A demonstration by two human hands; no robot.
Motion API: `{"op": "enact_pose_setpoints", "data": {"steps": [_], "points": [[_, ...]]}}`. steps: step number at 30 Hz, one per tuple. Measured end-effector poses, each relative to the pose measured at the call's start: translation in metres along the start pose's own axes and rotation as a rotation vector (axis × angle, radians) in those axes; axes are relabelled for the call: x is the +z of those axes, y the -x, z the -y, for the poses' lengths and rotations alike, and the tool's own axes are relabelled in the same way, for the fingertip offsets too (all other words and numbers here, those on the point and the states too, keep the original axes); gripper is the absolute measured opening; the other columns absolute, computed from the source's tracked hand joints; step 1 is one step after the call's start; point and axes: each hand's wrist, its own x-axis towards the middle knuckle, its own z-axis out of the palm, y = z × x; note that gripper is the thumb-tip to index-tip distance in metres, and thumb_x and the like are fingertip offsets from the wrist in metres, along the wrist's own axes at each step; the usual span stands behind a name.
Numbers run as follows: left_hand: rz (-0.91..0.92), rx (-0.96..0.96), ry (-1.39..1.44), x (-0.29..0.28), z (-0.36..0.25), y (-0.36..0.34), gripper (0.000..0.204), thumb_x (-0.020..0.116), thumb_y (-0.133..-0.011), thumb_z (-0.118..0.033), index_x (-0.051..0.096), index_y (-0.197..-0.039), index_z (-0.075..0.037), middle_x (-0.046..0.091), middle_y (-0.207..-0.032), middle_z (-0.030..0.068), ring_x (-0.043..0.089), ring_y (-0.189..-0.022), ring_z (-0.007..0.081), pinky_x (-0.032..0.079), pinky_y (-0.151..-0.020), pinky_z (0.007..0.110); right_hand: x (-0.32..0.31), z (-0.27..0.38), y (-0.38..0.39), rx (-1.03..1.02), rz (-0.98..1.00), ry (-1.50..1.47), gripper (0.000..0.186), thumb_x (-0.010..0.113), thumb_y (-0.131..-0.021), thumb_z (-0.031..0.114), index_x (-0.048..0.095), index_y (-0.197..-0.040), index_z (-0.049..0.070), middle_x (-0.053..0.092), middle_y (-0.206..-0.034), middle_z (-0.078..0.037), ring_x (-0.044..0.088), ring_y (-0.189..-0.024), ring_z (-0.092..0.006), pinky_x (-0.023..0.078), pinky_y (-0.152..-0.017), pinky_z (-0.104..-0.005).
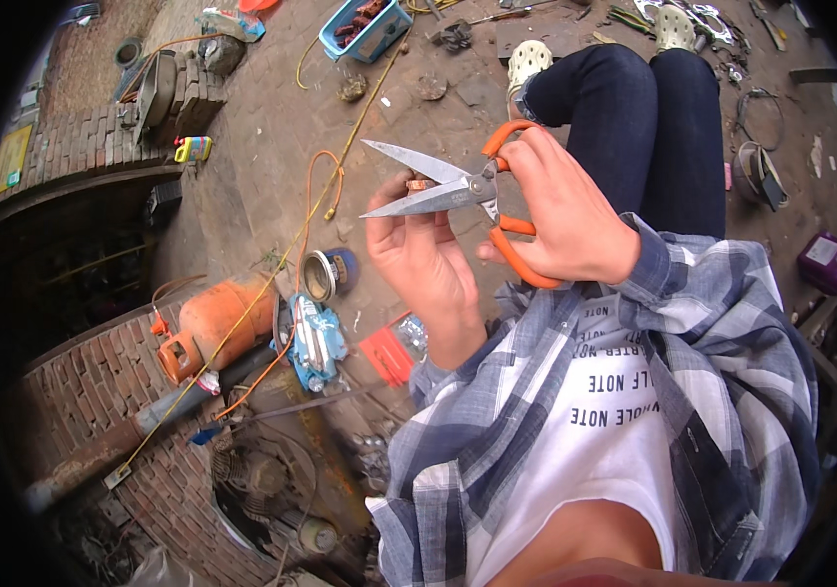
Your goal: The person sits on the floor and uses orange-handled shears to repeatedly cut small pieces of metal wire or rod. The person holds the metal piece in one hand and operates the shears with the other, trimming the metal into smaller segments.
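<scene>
My right hand [565, 210] grips the orange-handled metal scissors [477, 191], whose two blades stand apart, pointing left. My left hand [433, 269] is raised just behind the lower blade, palm up, with curled fingers around a small reddish-brown piece [418, 185] that shows between the blades. The blades hide part of this piece and of my fingertips, so I cannot tell whether the piece touches the metal. Both hands are above my lap and the paved ground.
An orange gas cylinder [223, 328], a can [326, 276], a blue bag [313, 347] and a red tray [384, 352] lie at left. Cords and a hose [301, 225] cross the ground. A blue bin [355, 34] is ahead, a purple jug [829, 262] right, a brick ledge [76, 147] far left.
</scene>
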Motion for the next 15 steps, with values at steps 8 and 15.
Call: {"op": "enact_pose_setpoints", "data": {"steps": [8,15], "points": [[0.003,0.022,0.009,-0.0012,-0.0025,-0.0002,0.020,0.061,-0.087,0.000,0.057,-0.106,0.002,0.064,-0.100,0.0109,0.063,-0.091,0.0168,0.052,-0.081,0.029,-0.0009,0.0006,-0.0017,0.015,0.027,0.034,0.068,0.082,-0.059,0.031,0.045,-0.105,-0.001,0.045,-0.099,-0.017,0.048,-0.092,-0.0350,0.042,-0.079,-0.0398],[-0.004,0.031,0.007,-0.0010,-0.0040,-0.0002,0.019,0.061,-0.087,0.001,0.058,-0.106,0.003,0.064,-0.100,0.0107,0.063,-0.091,0.0166,0.053,-0.080,0.029,0.0008,0.0004,-0.0025,0.008,0.059,0.023,0.068,0.082,-0.060,0.034,0.044,-0.104,-0.002,0.045,-0.100,-0.017,0.048,-0.092,-0.0349,0.042,-0.080,-0.0396]]}}
